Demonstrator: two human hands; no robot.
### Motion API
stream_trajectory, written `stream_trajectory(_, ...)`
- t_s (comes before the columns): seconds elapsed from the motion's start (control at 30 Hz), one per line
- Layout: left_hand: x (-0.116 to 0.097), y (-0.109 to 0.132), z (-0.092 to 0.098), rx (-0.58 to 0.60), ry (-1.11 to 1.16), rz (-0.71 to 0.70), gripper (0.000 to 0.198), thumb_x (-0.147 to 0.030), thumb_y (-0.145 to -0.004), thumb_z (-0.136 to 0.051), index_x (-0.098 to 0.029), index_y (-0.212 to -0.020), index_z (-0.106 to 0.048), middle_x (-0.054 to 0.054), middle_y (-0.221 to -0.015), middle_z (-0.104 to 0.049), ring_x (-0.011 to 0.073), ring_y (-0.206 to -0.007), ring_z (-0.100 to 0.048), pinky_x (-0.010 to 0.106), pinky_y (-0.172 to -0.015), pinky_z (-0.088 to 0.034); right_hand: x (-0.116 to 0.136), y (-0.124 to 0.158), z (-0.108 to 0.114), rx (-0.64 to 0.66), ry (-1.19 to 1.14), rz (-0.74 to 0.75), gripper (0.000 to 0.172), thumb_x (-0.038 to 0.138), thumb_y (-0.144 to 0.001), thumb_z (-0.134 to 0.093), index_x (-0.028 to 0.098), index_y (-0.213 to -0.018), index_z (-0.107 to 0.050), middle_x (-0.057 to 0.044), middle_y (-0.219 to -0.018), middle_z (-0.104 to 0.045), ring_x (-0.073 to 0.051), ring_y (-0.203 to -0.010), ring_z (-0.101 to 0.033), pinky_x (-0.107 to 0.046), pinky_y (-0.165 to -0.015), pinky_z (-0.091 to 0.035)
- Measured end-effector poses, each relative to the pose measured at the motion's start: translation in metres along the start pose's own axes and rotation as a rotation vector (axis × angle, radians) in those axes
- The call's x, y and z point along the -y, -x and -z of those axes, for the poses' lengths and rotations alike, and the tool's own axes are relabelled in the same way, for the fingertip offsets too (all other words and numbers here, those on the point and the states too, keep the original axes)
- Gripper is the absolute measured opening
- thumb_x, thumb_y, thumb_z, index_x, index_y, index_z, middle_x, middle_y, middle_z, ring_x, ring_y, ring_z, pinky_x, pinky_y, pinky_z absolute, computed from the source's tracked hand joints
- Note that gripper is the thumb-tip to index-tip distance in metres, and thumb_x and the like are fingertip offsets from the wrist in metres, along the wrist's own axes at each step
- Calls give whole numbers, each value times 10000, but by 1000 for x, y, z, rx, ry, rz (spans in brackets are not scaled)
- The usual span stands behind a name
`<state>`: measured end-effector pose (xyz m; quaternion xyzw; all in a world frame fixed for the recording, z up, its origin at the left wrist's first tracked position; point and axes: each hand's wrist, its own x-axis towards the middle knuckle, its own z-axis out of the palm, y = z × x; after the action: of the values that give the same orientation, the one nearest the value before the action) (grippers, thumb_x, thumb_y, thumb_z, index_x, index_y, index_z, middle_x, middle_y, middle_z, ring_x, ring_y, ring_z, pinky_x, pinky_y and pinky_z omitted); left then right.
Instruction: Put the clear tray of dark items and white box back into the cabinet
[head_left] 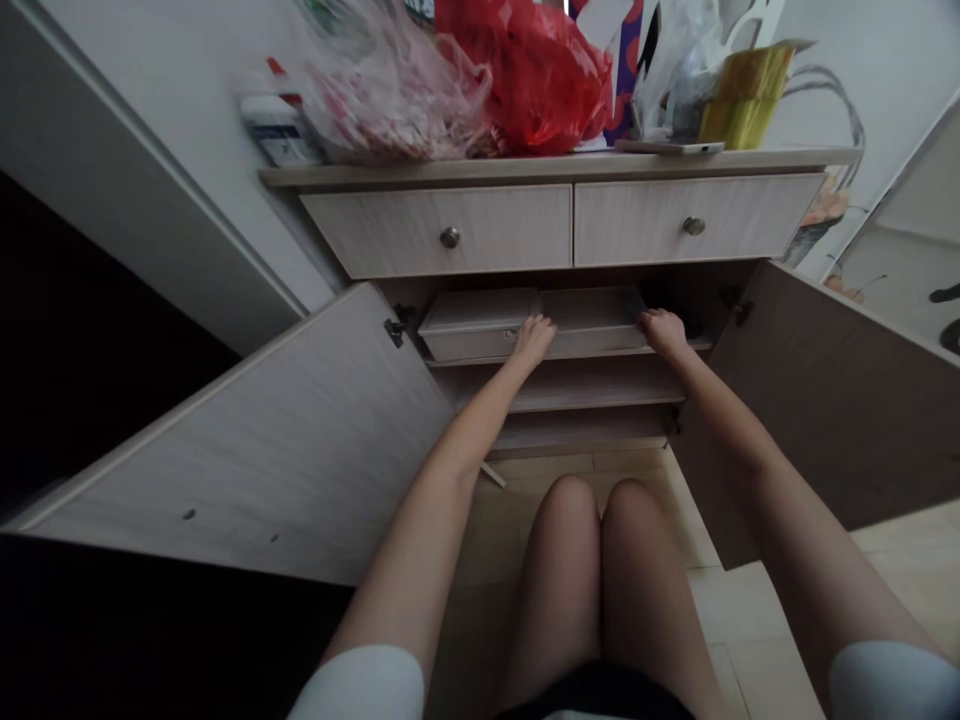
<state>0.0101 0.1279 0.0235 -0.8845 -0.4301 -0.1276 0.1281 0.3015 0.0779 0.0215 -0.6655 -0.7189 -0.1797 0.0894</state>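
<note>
Two pale, low boxes lie side by side on the upper shelf of an open cabinet. My left hand (535,339) is at the left front end of the right-hand box (591,312), with its fingers curled over the edge, close to the left-hand box (474,325). At the other end, my right hand (663,331) grips the same box by its right front corner. Both arms reach forward over my knees. The undersides of the fingers are hidden.
The left door (285,440) and right door (840,400) stand open on either side. Above are two closed drawers (450,237). On the cabinet top (420,174) are a red plastic bag (529,85), a clear bag (397,95), a white bottle (279,132) and a phone (669,147).
</note>
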Motion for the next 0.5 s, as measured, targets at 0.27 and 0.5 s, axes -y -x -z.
stream_trajectory(0.27, -16, 59, 34, -94, 11, -169, 273, -159, -949, -440, -162, -958, -713, 119, -935, -662, 255, -990, -548, 400, -873, -403, -4, 78, 36, -140, -24, 105, 304, 264, -980, -430, 145, -930, -705, -119, -925, -698, -214, -828, -556, -314, -678, -313)
stream_trajectory(0.5, -52, 164, 61, -89, 23, -260, 278, -179, -960, -434, -167, -1021, -705, 111, -912, -650, 244, -935, -532, 375, -815, -395, 20, 190, 62, -149, -110, 193, 315, 312, -996, -441, 202, -896, -718, -87, -888, -704, -219, -873, -531, -321, -713, -302)
